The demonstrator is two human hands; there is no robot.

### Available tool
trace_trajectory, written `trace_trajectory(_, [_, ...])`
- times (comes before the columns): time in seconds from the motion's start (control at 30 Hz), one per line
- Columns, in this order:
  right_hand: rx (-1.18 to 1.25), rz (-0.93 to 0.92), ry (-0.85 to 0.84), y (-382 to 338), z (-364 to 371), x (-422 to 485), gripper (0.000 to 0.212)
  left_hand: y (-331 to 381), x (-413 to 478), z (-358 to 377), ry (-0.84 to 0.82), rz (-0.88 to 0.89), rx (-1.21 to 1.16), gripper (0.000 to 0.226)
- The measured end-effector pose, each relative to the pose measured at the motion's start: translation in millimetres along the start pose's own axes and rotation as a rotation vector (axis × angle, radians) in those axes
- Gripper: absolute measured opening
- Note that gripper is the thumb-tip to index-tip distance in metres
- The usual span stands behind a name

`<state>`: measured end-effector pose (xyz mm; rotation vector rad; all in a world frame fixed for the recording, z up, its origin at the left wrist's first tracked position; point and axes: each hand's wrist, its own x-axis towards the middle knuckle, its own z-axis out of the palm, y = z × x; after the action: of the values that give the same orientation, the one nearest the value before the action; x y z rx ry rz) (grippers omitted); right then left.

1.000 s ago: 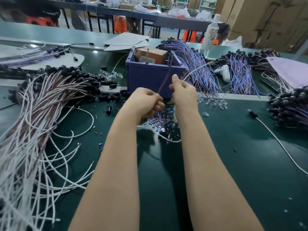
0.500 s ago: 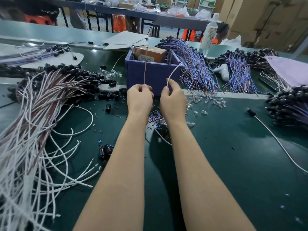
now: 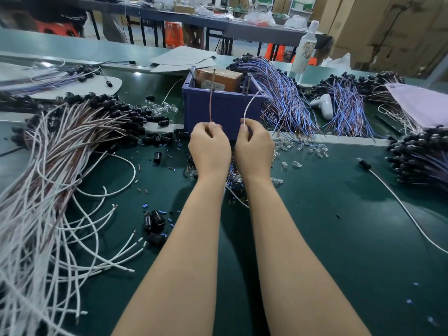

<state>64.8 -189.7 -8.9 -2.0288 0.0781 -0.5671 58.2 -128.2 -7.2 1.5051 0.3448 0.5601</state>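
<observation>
1. Just in front of the blue bin [image 3: 230, 112], over the green table [image 3: 339, 214]: both hands up, close together.
2. left grip [image 3: 209, 146]: pinching the brown wire [image 3: 211, 103]. The wire stands nearly straight up, with its tip above the bin rim.
3. right grip [image 3: 254, 147]: pinching the white wire [image 3: 249, 105]. The wire curves up and right toward the bin's right corner.
4. Big white-brown wire bundle [image 3: 48, 166] lies on the table, left of the hands.
5. Blue wire bundle [image 3: 283, 98] lies right of the bin.
6. Black caps [image 3: 154, 221] sit beside the left forearm.
</observation>
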Motion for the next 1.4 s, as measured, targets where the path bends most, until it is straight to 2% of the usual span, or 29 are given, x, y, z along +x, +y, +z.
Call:
trace_trajectory(0.33, [-0.056, -0.004, -0.067, 3.3, 1.1, 5.3, 0.030, -3.1, 3.8, 0.2, -0.087, -0.055, -0.022, 0.025])
trace_trajectory(0.63, [-0.044, -0.011, -0.034, 1.8, -0.1, 6.1, 0.031, -2.0, -3.1, 1.8, 0.057, -0.010, -0.058, 0.019])
trace_trajectory(0.9, [-0.059, -0.029, -0.046, 2.8, 1.7, 8.5, 0.031, -2.9, 0.2, 0.9, -0.026, -0.065, -0.079, 0.020])
trace_trajectory(1.4, [-0.037, -0.046, -0.073, 3.7, -0.8, 10.6, 0.030, -1.7, 1.6, -1.9, -0.072, -0.096, -0.071, 0.023])
